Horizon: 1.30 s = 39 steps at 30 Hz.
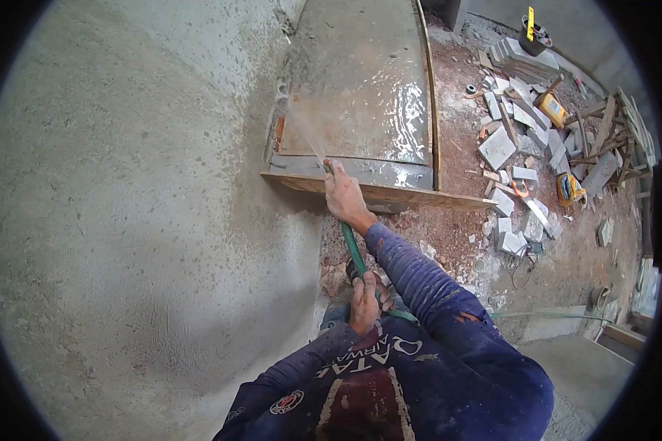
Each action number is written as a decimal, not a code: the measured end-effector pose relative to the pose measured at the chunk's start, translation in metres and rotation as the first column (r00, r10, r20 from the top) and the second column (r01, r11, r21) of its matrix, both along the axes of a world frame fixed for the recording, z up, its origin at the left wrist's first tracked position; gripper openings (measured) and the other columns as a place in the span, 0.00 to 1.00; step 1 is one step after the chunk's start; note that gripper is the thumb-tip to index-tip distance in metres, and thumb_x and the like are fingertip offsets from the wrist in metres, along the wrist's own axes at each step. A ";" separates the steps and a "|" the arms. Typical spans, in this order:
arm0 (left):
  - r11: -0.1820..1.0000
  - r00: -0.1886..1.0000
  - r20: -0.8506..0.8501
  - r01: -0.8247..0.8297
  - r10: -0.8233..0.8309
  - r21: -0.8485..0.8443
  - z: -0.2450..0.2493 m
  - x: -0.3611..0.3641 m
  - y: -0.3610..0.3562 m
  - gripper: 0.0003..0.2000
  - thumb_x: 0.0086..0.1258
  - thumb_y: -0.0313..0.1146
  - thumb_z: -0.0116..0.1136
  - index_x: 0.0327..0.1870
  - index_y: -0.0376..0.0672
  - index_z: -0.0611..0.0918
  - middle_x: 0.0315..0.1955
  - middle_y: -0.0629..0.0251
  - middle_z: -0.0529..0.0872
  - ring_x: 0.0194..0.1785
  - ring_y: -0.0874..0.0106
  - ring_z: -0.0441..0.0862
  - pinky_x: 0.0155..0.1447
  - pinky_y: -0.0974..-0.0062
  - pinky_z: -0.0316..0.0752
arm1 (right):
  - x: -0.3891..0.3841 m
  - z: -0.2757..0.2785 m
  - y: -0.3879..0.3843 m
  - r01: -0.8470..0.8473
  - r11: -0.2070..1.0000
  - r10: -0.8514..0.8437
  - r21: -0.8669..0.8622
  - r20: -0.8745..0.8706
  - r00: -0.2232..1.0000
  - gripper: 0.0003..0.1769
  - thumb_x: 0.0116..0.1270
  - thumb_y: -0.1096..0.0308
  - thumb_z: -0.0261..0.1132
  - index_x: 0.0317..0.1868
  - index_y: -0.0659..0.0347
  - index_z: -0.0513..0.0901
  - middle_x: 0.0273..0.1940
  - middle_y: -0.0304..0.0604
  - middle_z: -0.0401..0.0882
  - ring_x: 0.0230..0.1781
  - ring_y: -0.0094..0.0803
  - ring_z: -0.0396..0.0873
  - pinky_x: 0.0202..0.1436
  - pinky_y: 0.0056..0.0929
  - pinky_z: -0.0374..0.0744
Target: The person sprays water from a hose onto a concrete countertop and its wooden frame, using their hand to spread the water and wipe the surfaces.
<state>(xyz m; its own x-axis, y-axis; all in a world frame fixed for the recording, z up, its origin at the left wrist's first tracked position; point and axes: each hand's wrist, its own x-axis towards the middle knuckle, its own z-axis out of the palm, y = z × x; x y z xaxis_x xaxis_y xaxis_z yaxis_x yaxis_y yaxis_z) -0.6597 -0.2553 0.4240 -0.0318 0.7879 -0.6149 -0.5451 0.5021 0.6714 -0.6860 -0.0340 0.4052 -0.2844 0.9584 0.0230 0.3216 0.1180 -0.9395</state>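
A green hose runs up past my body between my hands. Near its mouth, my right hand is wrapped round it, and a spray of water leaves the end toward the upper left. My left hand is lower, close to my chest, with its fingers against the hose. The water lands on a wet concrete slab framed by wooden boards. Ripples shine on the slab's right side. Some fingers of my left hand are partly hidden.
A rough plastered wall fills the left. Broken pale blocks, a handsaw, a yellow container and wood scraps lie on the ground at right. A dark bucket stands farther back. The hose trails off to the right.
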 end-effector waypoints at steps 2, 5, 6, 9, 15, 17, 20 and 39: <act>1.000 1.000 0.009 -0.010 0.010 0.015 -0.001 -0.002 0.000 0.23 0.79 0.58 0.36 0.39 0.44 0.65 0.22 0.67 0.69 0.21 0.72 0.70 0.31 0.68 0.74 | -0.002 0.002 0.001 0.027 0.999 -0.028 0.038 0.034 0.999 0.18 0.73 0.68 0.50 0.61 0.62 0.68 0.47 0.65 0.78 0.43 0.65 0.78 0.47 0.56 0.73; 0.999 1.000 0.008 -0.019 0.018 0.027 -0.001 -0.005 0.001 0.23 0.79 0.58 0.37 0.39 0.44 0.64 0.22 0.67 0.68 0.21 0.73 0.70 0.30 0.69 0.74 | -0.007 -0.003 0.002 0.029 0.993 -0.036 0.118 0.054 0.998 0.20 0.73 0.69 0.51 0.63 0.60 0.65 0.42 0.63 0.80 0.39 0.61 0.80 0.45 0.57 0.73; 1.000 1.000 0.004 -0.022 0.022 0.022 0.000 -0.006 0.001 0.23 0.79 0.58 0.37 0.39 0.44 0.64 0.22 0.67 0.68 0.21 0.73 0.70 0.30 0.69 0.74 | -0.008 -0.004 0.002 0.027 0.992 -0.034 0.120 0.054 0.998 0.20 0.73 0.69 0.51 0.63 0.60 0.65 0.42 0.63 0.80 0.39 0.61 0.80 0.45 0.57 0.73; 0.999 1.000 -0.001 -0.028 0.028 0.024 -0.002 -0.009 0.002 0.23 0.79 0.58 0.37 0.39 0.44 0.65 0.22 0.67 0.68 0.21 0.73 0.69 0.29 0.70 0.73 | -0.008 0.003 0.002 0.067 0.988 -0.073 0.141 0.037 0.997 0.20 0.72 0.70 0.51 0.63 0.60 0.65 0.38 0.62 0.80 0.38 0.62 0.79 0.44 0.57 0.72; 0.999 0.999 -0.024 -0.031 0.031 0.018 0.001 -0.011 0.009 0.23 0.79 0.58 0.37 0.40 0.44 0.66 0.22 0.68 0.68 0.20 0.73 0.68 0.28 0.71 0.71 | -0.005 0.010 0.011 0.109 0.994 -0.109 0.027 -0.019 0.994 0.19 0.72 0.71 0.51 0.62 0.61 0.66 0.31 0.62 0.78 0.34 0.64 0.78 0.41 0.56 0.71; 0.999 0.999 -0.023 -0.027 0.028 0.031 0.003 -0.011 0.010 0.23 0.79 0.58 0.37 0.40 0.43 0.66 0.22 0.68 0.68 0.20 0.73 0.68 0.28 0.72 0.71 | -0.004 0.008 0.013 0.144 0.984 -0.144 0.106 -0.012 0.990 0.19 0.72 0.72 0.51 0.62 0.61 0.66 0.32 0.62 0.78 0.33 0.64 0.78 0.41 0.56 0.71; 0.998 1.000 -0.015 -0.016 0.017 0.056 0.005 -0.011 0.014 0.23 0.79 0.57 0.37 0.41 0.43 0.67 0.22 0.68 0.68 0.20 0.74 0.68 0.27 0.73 0.70 | -0.001 0.014 0.016 0.157 0.981 -0.155 0.111 -0.023 0.988 0.19 0.72 0.71 0.52 0.62 0.61 0.66 0.30 0.62 0.78 0.32 0.64 0.77 0.39 0.56 0.70; 0.995 0.997 -0.065 0.042 -0.036 0.087 0.000 -0.016 0.023 0.22 0.79 0.58 0.36 0.42 0.45 0.67 0.22 0.67 0.70 0.21 0.73 0.69 0.29 0.72 0.71 | 0.006 0.038 0.025 0.198 0.980 -0.198 -0.005 -0.005 0.980 0.20 0.74 0.68 0.50 0.65 0.59 0.65 0.33 0.67 0.79 0.36 0.67 0.79 0.41 0.57 0.72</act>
